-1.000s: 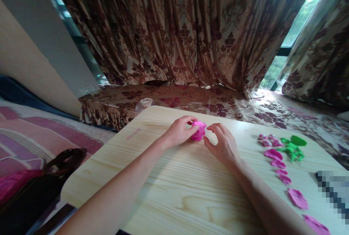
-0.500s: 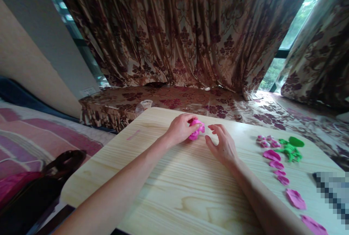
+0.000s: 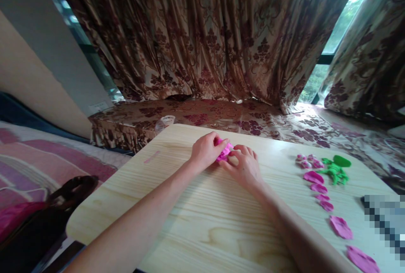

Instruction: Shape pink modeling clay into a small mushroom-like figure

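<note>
A bright pink ruffled flower (image 3: 225, 151) sits between both hands near the table's far side, partly covered by my fingers. My left hand (image 3: 207, 150) is closed around its left and upper side, with the thumb across the top. From the right, my right hand (image 3: 243, 164) has its thumb and fingers bent onto the flower's near right edge. What the right fingertips press on is partly hidden.
On the wooden table (image 3: 202, 231), right side, lie several loose pink petals (image 3: 341, 226), some pink-and-white small pieces (image 3: 309, 161) and green plant parts (image 3: 336, 169). A blurred-out object (image 3: 386, 218) is at the right edge. A clear container (image 3: 165, 123) stands beyond the table's far left corner.
My right hand has moved left from beside the flower and now touches it. The flower has shifted slightly left and tilted in my left hand.
</note>
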{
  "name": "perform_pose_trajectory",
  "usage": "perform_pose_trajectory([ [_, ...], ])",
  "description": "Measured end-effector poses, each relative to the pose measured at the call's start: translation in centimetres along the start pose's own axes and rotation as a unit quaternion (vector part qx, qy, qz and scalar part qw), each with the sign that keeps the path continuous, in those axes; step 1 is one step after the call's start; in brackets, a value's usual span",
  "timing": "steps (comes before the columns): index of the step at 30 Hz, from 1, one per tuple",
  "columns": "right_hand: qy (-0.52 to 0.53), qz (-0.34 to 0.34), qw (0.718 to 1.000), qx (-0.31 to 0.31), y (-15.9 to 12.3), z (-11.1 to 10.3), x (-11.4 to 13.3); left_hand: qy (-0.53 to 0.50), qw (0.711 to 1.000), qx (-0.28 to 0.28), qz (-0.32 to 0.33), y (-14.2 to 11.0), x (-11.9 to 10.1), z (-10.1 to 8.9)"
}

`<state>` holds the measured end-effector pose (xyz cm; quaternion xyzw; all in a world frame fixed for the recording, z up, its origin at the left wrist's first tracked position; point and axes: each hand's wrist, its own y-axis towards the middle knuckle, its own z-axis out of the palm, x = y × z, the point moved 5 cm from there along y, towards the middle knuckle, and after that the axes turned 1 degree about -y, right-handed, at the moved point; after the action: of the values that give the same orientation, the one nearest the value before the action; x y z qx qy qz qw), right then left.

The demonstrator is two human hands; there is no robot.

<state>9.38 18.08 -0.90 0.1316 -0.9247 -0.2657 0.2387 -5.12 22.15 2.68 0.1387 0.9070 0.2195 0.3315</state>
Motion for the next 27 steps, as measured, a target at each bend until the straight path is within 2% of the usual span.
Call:
perform_pose_trajectory([
  [7, 0.004, 0.008, 1.0, 0.017, 0.0, 0.4, 0.6, 0.02, 1.0, -0.001, -0.006, -0.2, -0.1, -0.7],
  [14, 0.015, 0.008, 1.0, 0.025, -0.2, 0.5, 0.4, -0.007, 1.0, 0.003, 0.03, -0.2, -1.2, -1.5],
  [27, 0.03, 0.034, 0.999, 0.022, 0.4, 1.0, 0.3, -0.094, 0.995, 0.005, -0.029, 0.2, 1.1, 0.4],
])
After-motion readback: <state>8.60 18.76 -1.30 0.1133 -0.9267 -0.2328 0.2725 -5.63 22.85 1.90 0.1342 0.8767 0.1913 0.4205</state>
